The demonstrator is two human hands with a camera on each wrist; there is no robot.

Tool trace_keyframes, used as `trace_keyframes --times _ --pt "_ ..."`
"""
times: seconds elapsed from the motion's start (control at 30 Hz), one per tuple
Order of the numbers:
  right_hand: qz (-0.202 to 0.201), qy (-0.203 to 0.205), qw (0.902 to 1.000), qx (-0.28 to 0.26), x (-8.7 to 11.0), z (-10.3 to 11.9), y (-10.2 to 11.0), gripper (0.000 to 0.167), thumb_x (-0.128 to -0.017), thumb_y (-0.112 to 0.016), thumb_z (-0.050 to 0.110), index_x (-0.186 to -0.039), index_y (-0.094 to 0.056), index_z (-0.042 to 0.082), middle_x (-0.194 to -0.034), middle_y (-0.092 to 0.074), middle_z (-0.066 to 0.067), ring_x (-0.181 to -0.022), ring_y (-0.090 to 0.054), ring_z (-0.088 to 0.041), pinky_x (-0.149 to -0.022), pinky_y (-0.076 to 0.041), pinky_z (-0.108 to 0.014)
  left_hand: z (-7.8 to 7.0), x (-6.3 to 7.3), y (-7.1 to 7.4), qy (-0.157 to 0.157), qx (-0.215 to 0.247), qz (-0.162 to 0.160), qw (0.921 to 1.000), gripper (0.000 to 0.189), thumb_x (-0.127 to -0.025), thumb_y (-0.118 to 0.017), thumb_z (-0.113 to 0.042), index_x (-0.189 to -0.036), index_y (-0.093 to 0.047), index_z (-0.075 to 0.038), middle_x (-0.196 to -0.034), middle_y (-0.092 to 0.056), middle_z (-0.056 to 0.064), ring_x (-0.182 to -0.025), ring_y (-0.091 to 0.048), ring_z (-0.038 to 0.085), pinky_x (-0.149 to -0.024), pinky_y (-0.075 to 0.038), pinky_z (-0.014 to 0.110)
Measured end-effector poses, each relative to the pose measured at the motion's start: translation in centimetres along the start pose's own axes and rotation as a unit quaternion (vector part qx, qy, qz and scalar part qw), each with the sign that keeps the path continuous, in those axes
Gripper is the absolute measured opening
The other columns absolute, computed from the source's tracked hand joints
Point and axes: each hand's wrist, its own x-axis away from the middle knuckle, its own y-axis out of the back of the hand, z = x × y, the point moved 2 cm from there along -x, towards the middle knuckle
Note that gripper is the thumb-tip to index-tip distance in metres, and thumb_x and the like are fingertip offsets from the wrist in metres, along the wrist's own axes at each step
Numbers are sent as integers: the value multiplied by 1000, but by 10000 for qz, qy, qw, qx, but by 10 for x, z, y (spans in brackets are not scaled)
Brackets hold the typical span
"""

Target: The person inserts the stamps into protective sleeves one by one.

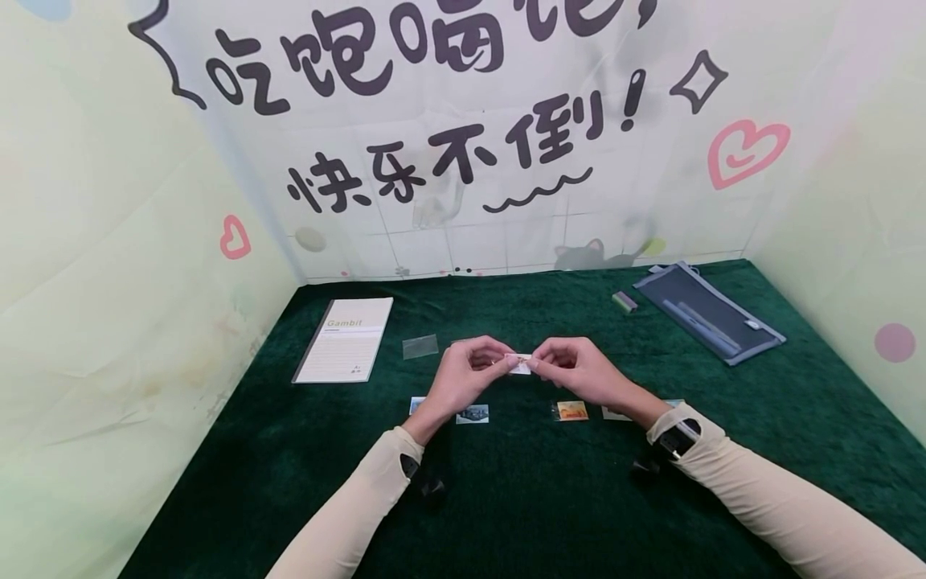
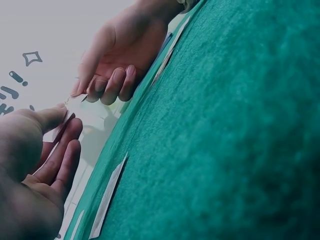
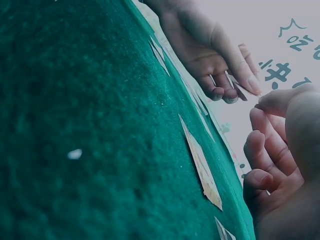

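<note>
Above the middle of the green cloth, both hands meet at a small white-edged picture card (image 1: 520, 366). My left hand (image 1: 469, 376) pinches its left side between thumb and fingers. The right hand (image 1: 581, 372) pinches the opposite edge, its thumb tip close to the left thumb. In the left wrist view the right hand's other fingers (image 2: 116, 86) curl loosely below the pinch. Under the hands, a bluish picture card (image 1: 473, 414) and an orange picture card (image 1: 572, 411) lie flat. More cards lie partly hidden behind both wrists.
A clear plastic sleeve (image 1: 420, 346) lies left of the hands, beside a notebook (image 1: 346, 342) marked "Gambit". At the back right are a zipped mesh pouch (image 1: 709, 315) with pens inside and a small eraser-like block (image 1: 624, 302). A printed fabric wall (image 1: 506, 233) rises behind the table.
</note>
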Motion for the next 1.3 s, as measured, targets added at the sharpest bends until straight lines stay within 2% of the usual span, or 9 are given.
trace_keyframes --times 0.57,1.3 --pt "83 153 9998 13 0 -1 0 18 -108 -68 38 -113 -78 24 -95 -75 -12 -76 -64 -24 -70 -55 -31 -5 1 -3 -90 -101 114 9998 19 -104 -74 -41 -116 -78 -27 -113 -80 -8 -105 -77 10 -96 -63 36" --pt "222 98 9996 119 -1 -2 -1 19 -108 -67 41 -113 -77 25 -97 -75 -10 -80 -66 -27 -72 -56 -32 -4 1 -5 -73 -181 190 9996 20 -104 -74 -40 -118 -78 -25 -111 -82 -8 -103 -77 9 -94 -63 34"
